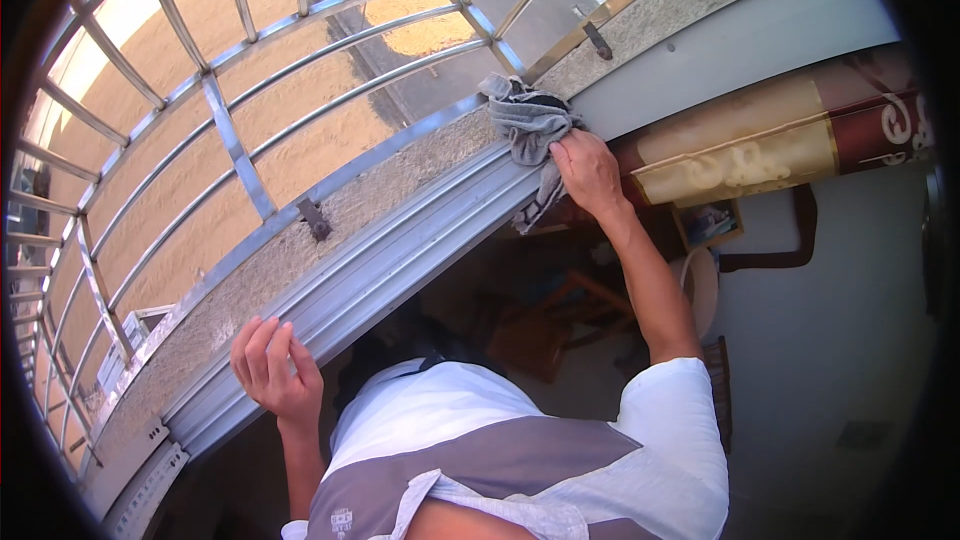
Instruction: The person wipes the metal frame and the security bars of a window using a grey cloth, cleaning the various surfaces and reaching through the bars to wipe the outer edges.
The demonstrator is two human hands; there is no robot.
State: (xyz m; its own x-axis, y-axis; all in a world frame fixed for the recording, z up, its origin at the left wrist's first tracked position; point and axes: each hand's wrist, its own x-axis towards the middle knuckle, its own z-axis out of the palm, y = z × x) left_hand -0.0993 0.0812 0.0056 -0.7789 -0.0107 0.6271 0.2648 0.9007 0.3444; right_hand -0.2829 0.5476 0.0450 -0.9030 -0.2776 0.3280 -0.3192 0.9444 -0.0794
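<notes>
My right hand [590, 172] is closed on a bunched grey cloth [532, 122] at the far right end of the metal window track [400, 230]. Part of the cloth lies over the track, and a striped end hangs down on the room side. At the near left, my left hand [275, 365] is by the same track with its fingers loosely bent and nothing visible in them. I cannot tell whether it touches the metal.
Beyond the rough concrete sill [250, 275] stands a barred metal guard [235, 145]. Small rusty brackets [315, 220] stick up from the sill. A patterned curtain [740, 145] hangs at the right beside a pale window panel [740, 50]. Below in the room is a wooden chair [535, 335].
</notes>
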